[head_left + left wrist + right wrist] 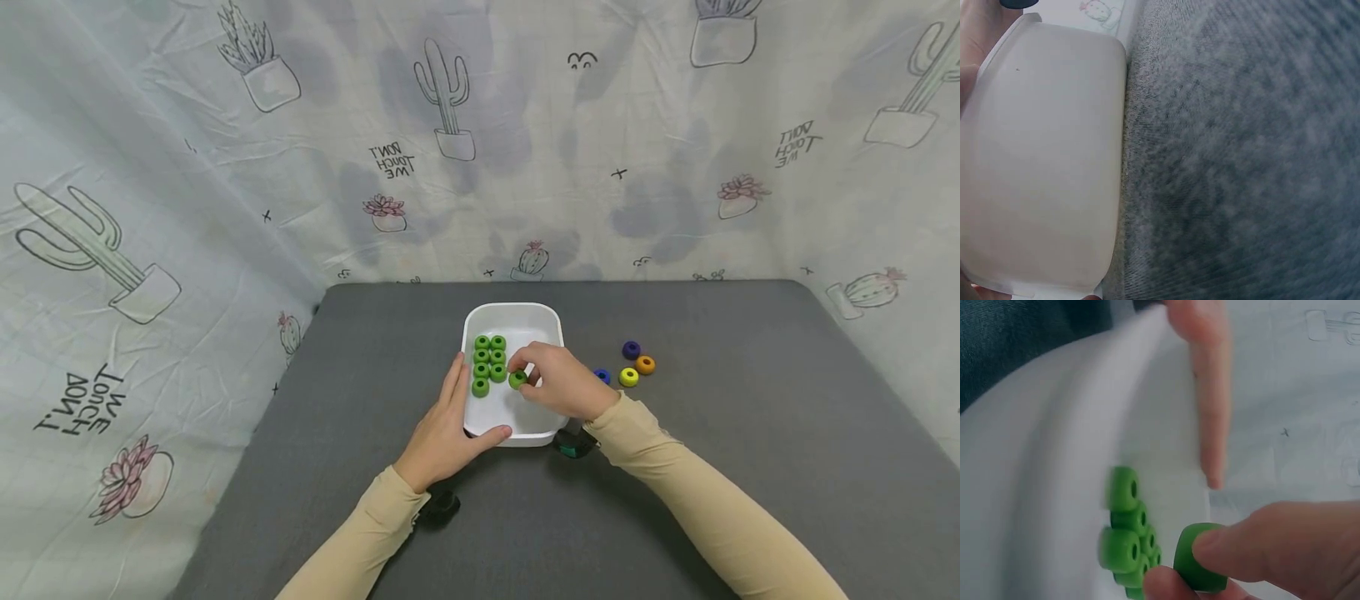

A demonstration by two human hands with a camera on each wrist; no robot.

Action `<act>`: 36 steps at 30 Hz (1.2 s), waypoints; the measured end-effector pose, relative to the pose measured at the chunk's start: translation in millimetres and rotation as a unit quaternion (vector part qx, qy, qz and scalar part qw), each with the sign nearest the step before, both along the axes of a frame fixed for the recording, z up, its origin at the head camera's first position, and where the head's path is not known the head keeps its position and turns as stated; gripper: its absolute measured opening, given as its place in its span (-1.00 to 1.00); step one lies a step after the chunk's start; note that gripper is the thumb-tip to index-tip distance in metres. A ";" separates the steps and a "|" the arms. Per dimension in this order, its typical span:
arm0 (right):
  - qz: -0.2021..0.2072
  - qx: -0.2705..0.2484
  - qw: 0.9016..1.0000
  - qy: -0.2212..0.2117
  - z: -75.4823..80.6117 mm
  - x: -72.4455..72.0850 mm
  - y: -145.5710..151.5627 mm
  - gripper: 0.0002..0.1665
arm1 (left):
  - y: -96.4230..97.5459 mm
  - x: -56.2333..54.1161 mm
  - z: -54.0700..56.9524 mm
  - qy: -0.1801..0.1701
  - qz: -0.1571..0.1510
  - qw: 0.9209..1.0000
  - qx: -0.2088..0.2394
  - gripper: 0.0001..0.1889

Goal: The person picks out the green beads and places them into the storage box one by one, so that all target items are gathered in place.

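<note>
A white tray (517, 425) lies on the grey table. Inside, at its left, green beads (482, 371) stand in two columns side by side, holes facing up. My right hand (558, 379) pinches another green bead (517, 380) between thumb and fingertips, just right of the columns; the right wrist view shows the pinched bead (1191, 559) close up. Straight fingers of my left hand (446, 433) rest along the tray's left side, its thumb on the front rim. The left wrist view is filled largely by the tray's outer wall (1047, 156).
Right of the tray lie loose beads: a blue one (602, 377) partly behind my right hand, a yellow one (628, 377), an orange one (645, 365) and a dark blue one (632, 350). A cactus-print cloth (525, 125) hangs behind the table (750, 467).
</note>
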State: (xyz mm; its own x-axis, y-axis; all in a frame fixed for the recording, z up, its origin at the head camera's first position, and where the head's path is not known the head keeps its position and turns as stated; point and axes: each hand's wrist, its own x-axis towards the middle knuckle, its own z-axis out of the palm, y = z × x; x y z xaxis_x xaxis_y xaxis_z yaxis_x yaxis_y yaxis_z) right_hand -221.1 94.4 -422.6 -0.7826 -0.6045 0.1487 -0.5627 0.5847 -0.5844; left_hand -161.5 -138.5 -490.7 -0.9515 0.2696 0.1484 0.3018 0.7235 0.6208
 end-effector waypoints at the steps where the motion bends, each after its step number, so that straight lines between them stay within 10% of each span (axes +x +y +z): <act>1: 0.001 0.002 1.000 0.001 -1.2 0.1 -1.8 -0.74 | 0.1 0.1 0.3 0.000 -0.001 1.000 0.000 0.23; 36: -0.045 0.042 0.998 0.025 -32.8 -9.5 -41.6 -0.75 | -0.7 0.0 0.2 0.020 -0.013 1.000 0.004 0.23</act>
State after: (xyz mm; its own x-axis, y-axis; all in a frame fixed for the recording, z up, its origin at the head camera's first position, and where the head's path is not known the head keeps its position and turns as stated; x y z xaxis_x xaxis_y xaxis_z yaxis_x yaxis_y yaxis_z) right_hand -230.6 52.8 -455.3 -0.8269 -0.5445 0.1404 -0.5332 0.6800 -0.5032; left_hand -161.5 -139.3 -490.4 -0.9371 0.2933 0.1891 0.3460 0.7102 0.6131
